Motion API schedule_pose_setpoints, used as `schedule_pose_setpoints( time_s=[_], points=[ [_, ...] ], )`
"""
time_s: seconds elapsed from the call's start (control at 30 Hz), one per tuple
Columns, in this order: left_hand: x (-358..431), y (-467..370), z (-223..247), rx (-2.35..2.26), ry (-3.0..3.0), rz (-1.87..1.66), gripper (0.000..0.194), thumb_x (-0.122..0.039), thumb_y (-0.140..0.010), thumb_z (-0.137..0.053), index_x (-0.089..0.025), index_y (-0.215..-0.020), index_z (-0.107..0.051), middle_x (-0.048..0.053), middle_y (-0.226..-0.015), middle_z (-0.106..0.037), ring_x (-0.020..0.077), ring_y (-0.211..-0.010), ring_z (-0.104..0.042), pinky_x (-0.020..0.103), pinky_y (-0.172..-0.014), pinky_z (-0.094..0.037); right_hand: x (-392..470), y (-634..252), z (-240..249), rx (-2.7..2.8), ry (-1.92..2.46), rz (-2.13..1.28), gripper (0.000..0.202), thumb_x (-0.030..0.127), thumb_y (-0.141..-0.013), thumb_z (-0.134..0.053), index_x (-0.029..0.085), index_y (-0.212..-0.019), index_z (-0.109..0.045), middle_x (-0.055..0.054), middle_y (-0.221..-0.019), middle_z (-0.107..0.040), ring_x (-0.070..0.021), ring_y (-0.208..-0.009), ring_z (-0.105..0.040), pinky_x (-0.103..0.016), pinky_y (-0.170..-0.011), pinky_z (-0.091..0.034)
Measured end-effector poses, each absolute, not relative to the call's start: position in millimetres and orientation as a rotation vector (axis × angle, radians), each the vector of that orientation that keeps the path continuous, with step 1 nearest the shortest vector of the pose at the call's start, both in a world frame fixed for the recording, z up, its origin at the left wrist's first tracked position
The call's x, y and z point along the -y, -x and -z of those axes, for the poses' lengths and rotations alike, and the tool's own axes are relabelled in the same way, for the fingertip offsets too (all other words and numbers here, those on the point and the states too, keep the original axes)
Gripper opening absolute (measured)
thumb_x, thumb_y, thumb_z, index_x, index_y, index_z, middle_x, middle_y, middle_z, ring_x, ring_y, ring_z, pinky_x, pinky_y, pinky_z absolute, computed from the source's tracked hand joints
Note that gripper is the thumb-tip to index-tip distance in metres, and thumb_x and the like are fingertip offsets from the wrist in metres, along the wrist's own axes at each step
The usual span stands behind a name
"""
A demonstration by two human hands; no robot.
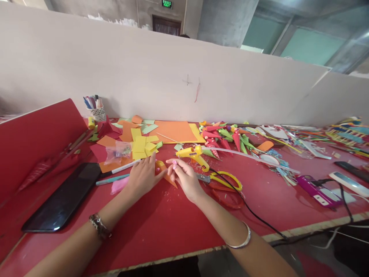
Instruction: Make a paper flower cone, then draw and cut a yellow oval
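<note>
My left hand lies low over the table with its fingers stretched out, its thumb at an orange paper cone. Between the thumb and fingers of my right hand is a small pink piece, too small to make out well. The cone lies between both hands, partly covered by them. A soft pink lump, like modelling clay, rests beside my left wrist. Just beyond my right hand lies a yellow glue gun with a long clear glue stick. Yellow-handled scissors are to its near side.
A black phone lies at the left, near pens and a red board. Yellow paper pieces and orange sheets are behind my hands. Finished paper cones pile up at the back. A purple power strip sits right, with a black cord.
</note>
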State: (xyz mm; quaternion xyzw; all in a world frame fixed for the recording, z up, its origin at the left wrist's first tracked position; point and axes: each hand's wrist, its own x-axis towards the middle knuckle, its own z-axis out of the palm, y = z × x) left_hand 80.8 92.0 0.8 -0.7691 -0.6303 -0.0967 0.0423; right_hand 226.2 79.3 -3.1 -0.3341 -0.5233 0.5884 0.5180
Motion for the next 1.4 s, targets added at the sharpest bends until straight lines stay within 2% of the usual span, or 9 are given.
schedule_pose_setpoints(
  time_s=[0.23, 0.4, 0.5, 0.67, 0.83, 0.97, 1.17, 1.3, 1.4],
  points=[
    [-94.3, -77.0, 5.1, 1.834, 2.500, 0.508, 0.057, -0.041, -0.082, -0.043, -0.012, -0.130, -0.030, 0.015, -0.106, -0.060, 0.0280, -0.097, -0.057, 0.039, -0.081, -0.040, -77.2, -225.3, 6.4, 1.229, 0.762, -1.448, 0.016, 0.012, -0.074, -0.042, 0.016, -0.065, -0.055, 0.002, -0.072, -0.045, -0.0059, -0.058, -0.042, -0.023, -0.059, -0.035],
    [-96.8, -75.4, 12.3, 1.836, 2.658, 0.896, 0.060, -0.038, -0.081, -0.047, -0.018, -0.131, -0.022, 0.015, -0.115, -0.051, 0.0209, -0.086, -0.058, 0.032, -0.069, -0.046, -73.9, -223.7, 3.9, 1.159, 0.703, -1.538, 0.016, 0.016, -0.075, -0.040, 0.017, -0.072, -0.055, 0.004, -0.061, -0.041, -0.0055, -0.046, -0.031, -0.021, -0.045, -0.033],
    [-96.4, -76.0, 14.0, 1.751, 2.646, 1.118, 0.060, -0.034, -0.080, -0.050, -0.019, -0.131, -0.023, 0.013, -0.115, -0.049, 0.0163, -0.078, -0.057, 0.031, -0.070, -0.047, -72.4, -224.5, 4.1, 1.137, 0.690, -1.568, 0.018, 0.016, -0.073, -0.040, 0.017, -0.057, -0.047, 0.006, -0.051, -0.036, -0.0054, -0.042, -0.025, -0.020, -0.040, -0.026],
    [-92.9, -76.1, 8.9, 1.798, 2.592, 1.190, 0.059, -0.031, -0.077, -0.054, -0.019, -0.129, -0.029, 0.011, -0.109, -0.052, 0.0188, -0.085, -0.057, 0.033, -0.075, -0.047, -73.0, -228.4, 7.5, 1.166, 0.655, -1.615, 0.021, 0.013, -0.065, -0.039, 0.017, -0.044, -0.037, 0.006, -0.044, -0.030, -0.0051, -0.040, -0.022, -0.021, -0.040, -0.019],
    [-89.1, -74.9, 1.1, 1.820, 2.562, 1.228, 0.061, -0.031, -0.076, -0.055, -0.022, -0.130, -0.028, 0.009, -0.109, -0.051, 0.0186, -0.085, -0.056, 0.034, -0.077, -0.047, -74.7, -229.6, 8.4, 1.119, 0.629, -1.668, 0.023, 0.018, -0.070, -0.036, 0.018, -0.047, -0.034, 0.006, -0.044, -0.026, -0.0061, -0.042, -0.022, -0.022, -0.042, -0.021],
    [-86.8, -76.7, -1.0, 1.776, 2.571, 1.381, 0.062, -0.025, -0.077, -0.054, -0.024, -0.132, -0.024, 0.007, -0.106, -0.051, 0.0168, -0.086, -0.054, 0.033, -0.078, -0.045, -73.3, -227.6, 5.8, 1.171, 0.697, -1.653, 0.027, 0.021, -0.076, -0.037, 0.017, -0.049, -0.038, 0.006, -0.044, -0.031, -0.0061, -0.041, -0.027, -0.022, -0.044, -0.026],
    [-89.1, -79.3, 4.7, 1.890, 2.671, 1.577, 0.056, -0.027, -0.075, -0.056, -0.022, -0.125, -0.033, 0.008, -0.104, -0.054, 0.0181, -0.088, -0.053, 0.036, -0.079, -0.043, -69.9, -222.9, -1.4, 1.368, 0.834, -1.430, 0.021, 0.033, -0.078, -0.050, 0.016, -0.074, -0.062, 0.001, -0.059, -0.056, -0.0083, -0.049, -0.049, -0.024, -0.052, -0.039],
    [-89.6, -79.0, -0.3, 2.229, 2.631, 1.861, 0.049, -0.033, -0.076, -0.053, -0.019, -0.121, -0.039, 0.007, -0.103, -0.057, 0.0185, -0.088, -0.055, 0.033, -0.075, -0.045, -68.9, -222.1, -3.4, 1.404, 0.819, -1.378, 0.018, 0.032, -0.076, -0.055, 0.017, -0.068, -0.060, 0.001, -0.061, -0.056, -0.0087, -0.053, -0.050, -0.024, -0.055, -0.041],
    [-88.3, -77.4, -6.1, 2.541, 2.414, 2.200, 0.045, -0.040, -0.077, -0.052, -0.019, -0.117, -0.045, 0.006, -0.098, -0.061, 0.0180, -0.091, -0.056, 0.027, -0.073, -0.045, -69.2, -222.9, -3.7, 1.428, 0.823, -1.326, 0.030, 0.033, -0.080, -0.051, 0.017, -0.055, -0.052, 0.002, -0.055, -0.051, -0.0080, -0.051, -0.047, -0.024, -0.054, -0.038]
  ],
)
